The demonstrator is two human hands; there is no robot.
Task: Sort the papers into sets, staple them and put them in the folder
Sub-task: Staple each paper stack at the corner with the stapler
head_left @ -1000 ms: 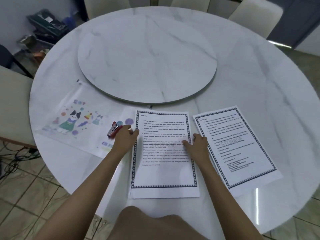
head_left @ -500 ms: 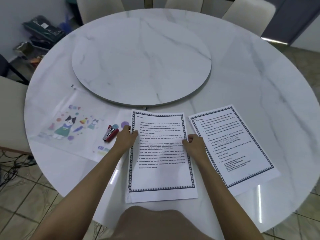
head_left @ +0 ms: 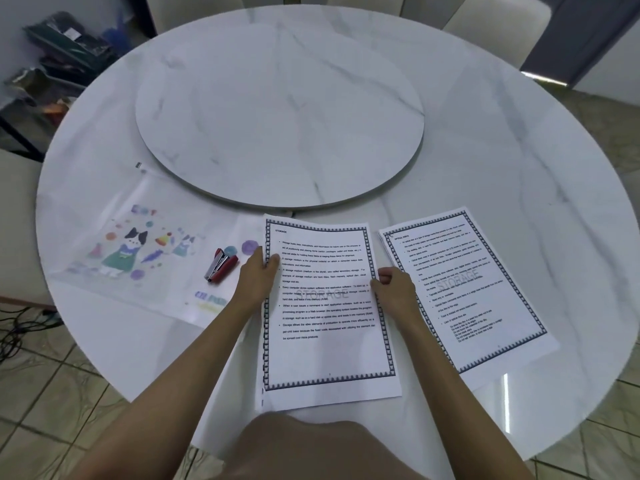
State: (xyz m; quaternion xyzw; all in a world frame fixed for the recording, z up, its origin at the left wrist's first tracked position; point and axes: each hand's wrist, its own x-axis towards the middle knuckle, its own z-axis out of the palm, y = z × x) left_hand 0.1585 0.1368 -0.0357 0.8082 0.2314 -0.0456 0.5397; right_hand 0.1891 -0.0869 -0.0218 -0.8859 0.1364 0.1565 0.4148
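Left hand (head_left: pixel 258 282): grips left edge of the "STORAGE" stack (head_left: pixel 329 317), thumb on top.
Right hand (head_left: pixel 393 289): pinches its right edge.
Beside: second stack (head_left: pixel 464 292) right; red stapler (head_left: pixel 221 265) on cartoon folder (head_left: pixel 138 251) left.

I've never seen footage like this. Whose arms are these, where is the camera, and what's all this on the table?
There is no machine here: these are a person's two bare arms, filmed by one camera worn on the head, looking down. On the round white marble table lie a clear plastic folder with cat cartoons, a red stapler and, to the right, a bordered printed stack headed Optical Discs. The left hand and the right hand grip the side edges of the middle bordered stack headed Storage.
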